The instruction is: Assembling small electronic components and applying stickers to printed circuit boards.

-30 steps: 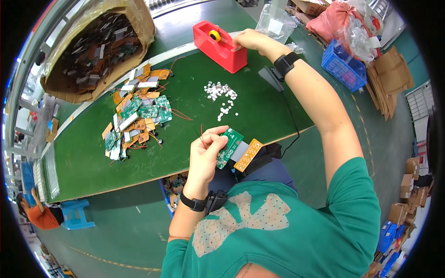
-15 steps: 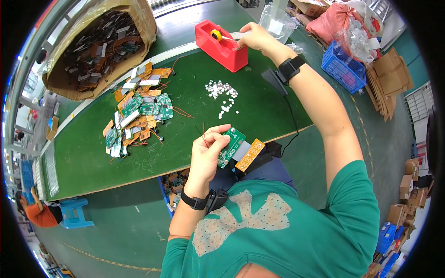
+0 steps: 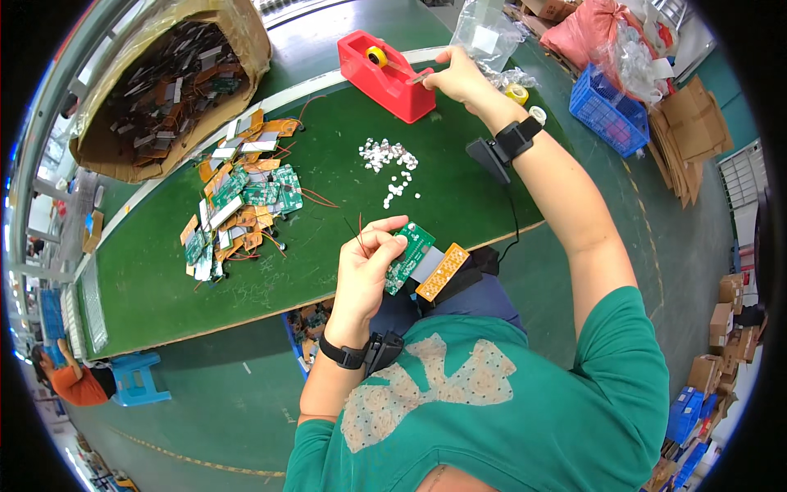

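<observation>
My left hand (image 3: pixel 366 261) is closed on a green circuit board (image 3: pixel 412 252), pinched between thumb and fingers over the table's near edge. A grey flat cable joins that board to a yellow-orange strip board (image 3: pixel 443 272), and thin red and black wires stick up by my fingers. Farther off, my right hand (image 3: pixel 457 80) is at the front end of a red tape dispenser (image 3: pixel 389 82). Its thumb and forefinger pinch the end of a strip of clear tape (image 3: pixel 420 77) beside the cutting edge. A small yellow-cored tape roll (image 3: pixel 377 56) sits in the dispenser.
Left on the green table (image 3: pixel 328 238) lies a pile of circuit boards (image 3: pixel 246 197) with wires. Small white pieces (image 3: pixel 385 156) are scattered mid-table. A carton of boards (image 3: pixel 176 98) stands at the far left. Tape rolls (image 3: pixel 516 93) lie beyond my right wrist; a blue crate (image 3: pixel 607 115) stands right.
My right hand has shifted slightly right, staying at the dispenser's front end. Tape rolls beyond the wrist have come into sight. My left hand keeps the board almost still.
</observation>
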